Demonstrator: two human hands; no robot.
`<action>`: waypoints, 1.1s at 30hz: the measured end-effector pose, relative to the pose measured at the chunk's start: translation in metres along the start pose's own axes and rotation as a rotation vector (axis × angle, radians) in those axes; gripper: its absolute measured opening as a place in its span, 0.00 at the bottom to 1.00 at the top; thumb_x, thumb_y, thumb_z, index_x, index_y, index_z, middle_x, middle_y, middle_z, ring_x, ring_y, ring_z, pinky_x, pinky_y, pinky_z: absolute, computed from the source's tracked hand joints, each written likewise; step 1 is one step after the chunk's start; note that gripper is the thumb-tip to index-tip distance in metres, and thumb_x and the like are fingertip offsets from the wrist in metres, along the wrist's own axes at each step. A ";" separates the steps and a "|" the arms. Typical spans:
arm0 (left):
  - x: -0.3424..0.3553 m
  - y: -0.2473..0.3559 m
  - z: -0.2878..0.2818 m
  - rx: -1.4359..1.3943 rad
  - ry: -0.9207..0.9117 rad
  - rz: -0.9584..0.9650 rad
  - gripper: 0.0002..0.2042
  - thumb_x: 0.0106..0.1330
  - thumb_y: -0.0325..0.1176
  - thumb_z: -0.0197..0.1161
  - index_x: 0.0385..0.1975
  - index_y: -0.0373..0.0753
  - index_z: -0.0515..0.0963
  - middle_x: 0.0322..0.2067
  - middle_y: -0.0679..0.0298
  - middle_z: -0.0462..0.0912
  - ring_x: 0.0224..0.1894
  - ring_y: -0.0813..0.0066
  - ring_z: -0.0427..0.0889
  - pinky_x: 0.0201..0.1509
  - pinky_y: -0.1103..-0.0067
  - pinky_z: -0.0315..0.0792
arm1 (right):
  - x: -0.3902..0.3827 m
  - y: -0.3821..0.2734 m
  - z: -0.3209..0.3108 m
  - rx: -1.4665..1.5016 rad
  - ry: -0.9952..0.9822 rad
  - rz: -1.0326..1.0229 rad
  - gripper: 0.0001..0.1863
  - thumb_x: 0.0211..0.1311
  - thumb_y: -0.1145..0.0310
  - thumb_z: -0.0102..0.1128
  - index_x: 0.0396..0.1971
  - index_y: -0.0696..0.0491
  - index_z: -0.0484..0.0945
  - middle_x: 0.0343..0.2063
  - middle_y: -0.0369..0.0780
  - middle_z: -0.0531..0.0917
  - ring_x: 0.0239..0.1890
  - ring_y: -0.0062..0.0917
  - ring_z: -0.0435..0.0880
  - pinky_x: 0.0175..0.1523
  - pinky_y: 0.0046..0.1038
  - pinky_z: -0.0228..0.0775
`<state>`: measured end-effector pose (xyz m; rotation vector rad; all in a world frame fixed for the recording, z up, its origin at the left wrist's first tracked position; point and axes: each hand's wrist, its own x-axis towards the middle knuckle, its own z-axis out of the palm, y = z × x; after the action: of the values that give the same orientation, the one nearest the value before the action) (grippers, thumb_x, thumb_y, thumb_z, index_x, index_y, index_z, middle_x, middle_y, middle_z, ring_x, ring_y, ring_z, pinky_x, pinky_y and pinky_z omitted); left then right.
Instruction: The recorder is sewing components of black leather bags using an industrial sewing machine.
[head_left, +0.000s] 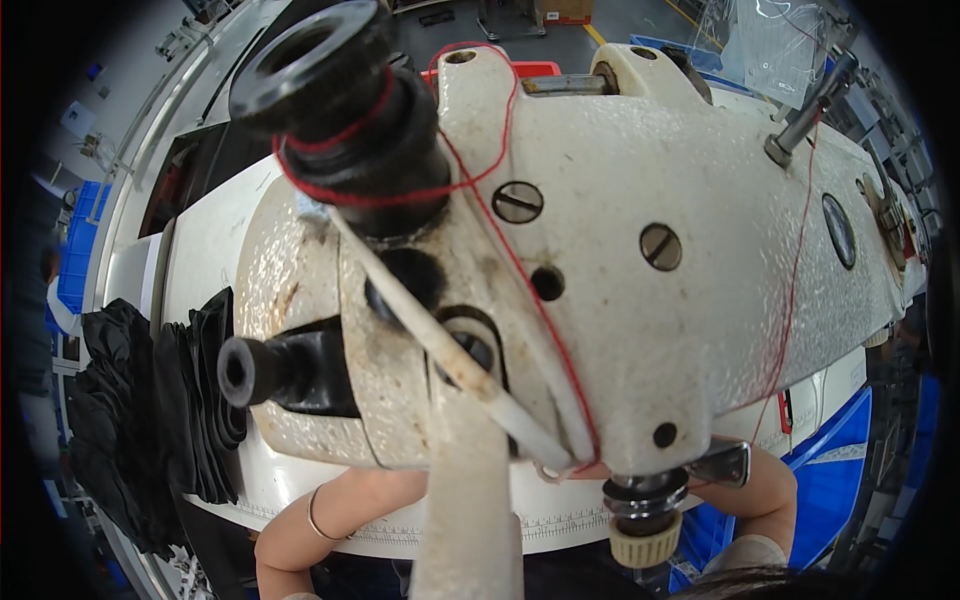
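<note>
A white sewing machine head [720, 230] fills most of the view, with a black knob [310, 70], red thread [540, 310] looped round it and a pale cord [400, 305] running diagonally down. My left forearm [320, 520], with a thin bracelet, reaches up from the lower left and passes behind the machine head; my left hand is hidden there. My right forearm [765, 500] comes from the lower right behind a metal lever [725, 465] and tension dial [645, 525]; my right hand is mostly hidden. What either hand holds cannot be seen.
Folded black fabric [120, 420] lies at the left of the white worktable [200, 250]. Blue bins [825, 460] sit at the right, another blue crate [85, 220] at the far left. Plastic-wrapped material [765, 50] and a cardboard box [565, 12] are at the back.
</note>
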<state>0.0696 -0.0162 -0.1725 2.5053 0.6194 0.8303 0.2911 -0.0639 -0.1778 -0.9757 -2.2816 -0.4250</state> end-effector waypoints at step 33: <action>-0.017 -0.017 0.008 0.204 -0.144 0.120 0.12 0.51 0.20 0.62 0.37 0.32 0.78 0.33 0.52 0.80 0.31 0.58 0.81 0.33 0.70 0.75 | 0.015 0.013 -0.011 0.121 0.035 0.089 0.08 0.44 0.71 0.58 0.27 0.57 0.75 0.28 0.37 0.77 0.28 0.30 0.77 0.27 0.30 0.71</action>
<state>0.0577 -0.0137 -0.1943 2.7811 0.5332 0.6488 0.2971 -0.0523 -0.1593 -0.9969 -2.1959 -0.2615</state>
